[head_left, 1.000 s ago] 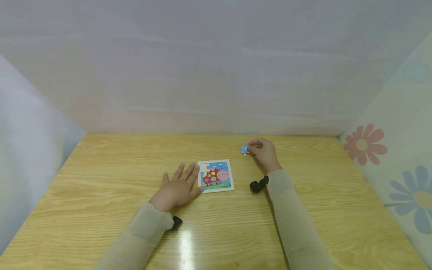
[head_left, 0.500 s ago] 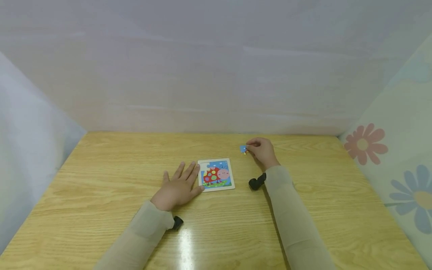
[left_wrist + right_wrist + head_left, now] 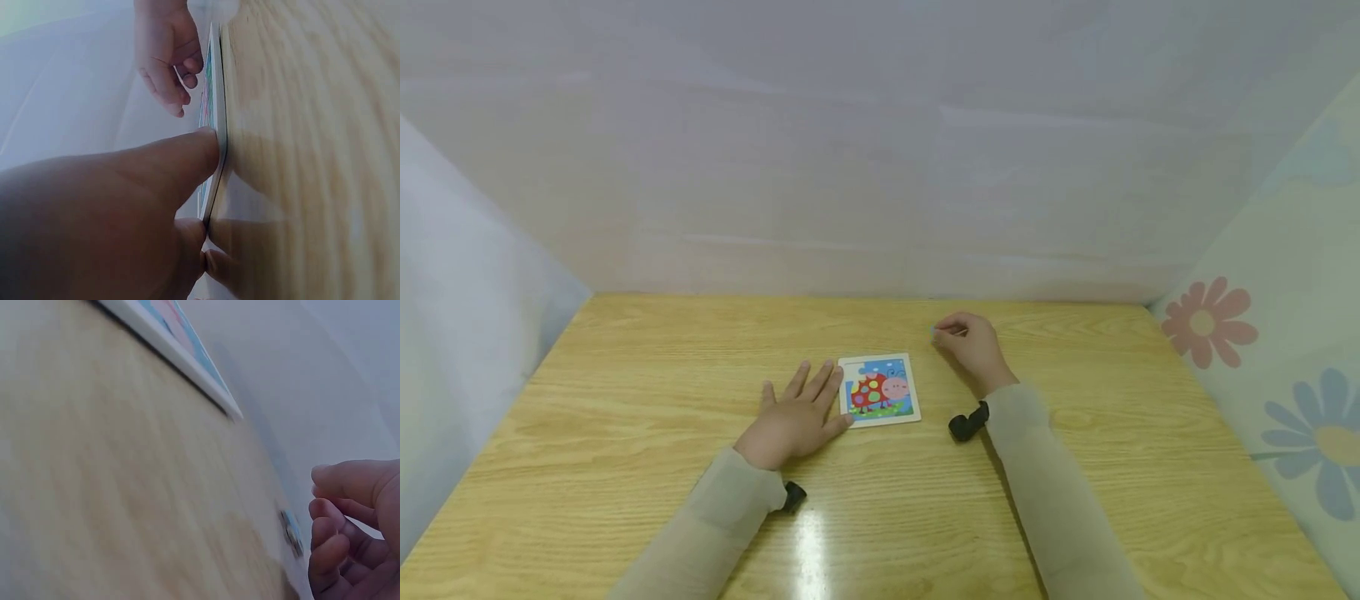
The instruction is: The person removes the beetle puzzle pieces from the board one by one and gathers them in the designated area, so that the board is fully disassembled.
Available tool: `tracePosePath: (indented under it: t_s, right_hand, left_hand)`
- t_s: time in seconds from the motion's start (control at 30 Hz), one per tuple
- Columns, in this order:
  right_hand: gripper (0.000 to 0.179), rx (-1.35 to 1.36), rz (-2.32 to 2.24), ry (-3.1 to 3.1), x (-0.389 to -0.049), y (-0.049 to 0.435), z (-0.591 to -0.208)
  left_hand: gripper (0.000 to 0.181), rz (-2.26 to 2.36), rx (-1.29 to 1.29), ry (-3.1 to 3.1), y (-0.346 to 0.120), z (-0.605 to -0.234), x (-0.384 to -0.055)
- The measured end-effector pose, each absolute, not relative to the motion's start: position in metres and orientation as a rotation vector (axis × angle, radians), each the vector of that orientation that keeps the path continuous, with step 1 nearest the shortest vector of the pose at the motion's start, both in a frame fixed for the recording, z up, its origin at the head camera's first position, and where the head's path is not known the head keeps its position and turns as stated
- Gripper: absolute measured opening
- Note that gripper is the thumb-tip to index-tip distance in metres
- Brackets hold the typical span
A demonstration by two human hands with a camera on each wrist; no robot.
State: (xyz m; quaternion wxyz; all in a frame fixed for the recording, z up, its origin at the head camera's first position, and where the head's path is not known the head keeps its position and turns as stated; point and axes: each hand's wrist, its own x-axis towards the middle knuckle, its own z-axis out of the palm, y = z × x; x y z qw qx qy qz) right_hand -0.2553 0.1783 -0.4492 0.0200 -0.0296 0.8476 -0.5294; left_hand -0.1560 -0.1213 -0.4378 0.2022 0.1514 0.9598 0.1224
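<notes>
A square jigsaw puzzle board (image 3: pixel 880 390) with a pale border lies on the table, showing a red spotted ladybird. Bare pale backing shows at its upper left. My left hand (image 3: pixel 793 423) rests flat beside it, fingers spread. Its thumb touches the board's edge, as the left wrist view also shows. Beyond the board, my right hand (image 3: pixel 977 346) hovers low with loosely bent fingers over a small blue puzzle piece (image 3: pixel 933 333), mostly hidden in the head view. The right wrist view shows that puzzle piece (image 3: pixel 291 532) on the table, apart from the fingertips.
The wooden table (image 3: pixel 625 367) extends around both hands. A pale cloth wall (image 3: pixel 880 167) stands along its far edge. At the right, a panel carries a pink flower (image 3: pixel 1208 323) and a blue flower (image 3: pixel 1322 442).
My right hand has shifted slightly left, so its fingers now cover most of the blue puzzle piece. The left hand and the board have stayed put.
</notes>
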Motion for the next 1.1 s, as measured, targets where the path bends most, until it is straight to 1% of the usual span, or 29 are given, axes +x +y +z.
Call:
tracePosePath:
  t_s: [0.1, 0.3, 0.5, 0.9, 1.03, 1.1]
  right_hand:
    - [0.016, -0.176, -1.601, 2.66, -0.247, 0.167, -0.446]
    - [0.014, -0.242, -1.516, 2.664, -0.232, 0.145, -0.439]
    - [0.019, -0.342, -1.375, 2.671, -0.222, 0.128, -0.43]
    - [0.027, -0.442, -1.245, 2.611, -0.218, 0.11, -0.43]
    - [0.029, -0.437, -1.242, 2.6, -0.22, 0.108, -0.433]
    - [0.028, -0.442, -1.238, 2.6, -0.221, 0.107, -0.435]
  left_hand:
    - [0.087, 0.337, 0.423, 2.673, -0.121, -0.436, -0.155]
    - [0.082, 0.302, 0.405, 2.647, -0.117, -0.42, -0.151]
    - [0.082, 0.306, 0.405, 2.658, -0.117, -0.42, -0.151]
    - [0.081, 0.279, 0.422, 2.661, -0.117, -0.421, -0.152]
    - [0.081, 0.278, 0.411, 2.652, -0.117, -0.42, -0.152]
    - [0.081, 0.284, 0.407, 2.651, -0.118, -0.42, -0.152]
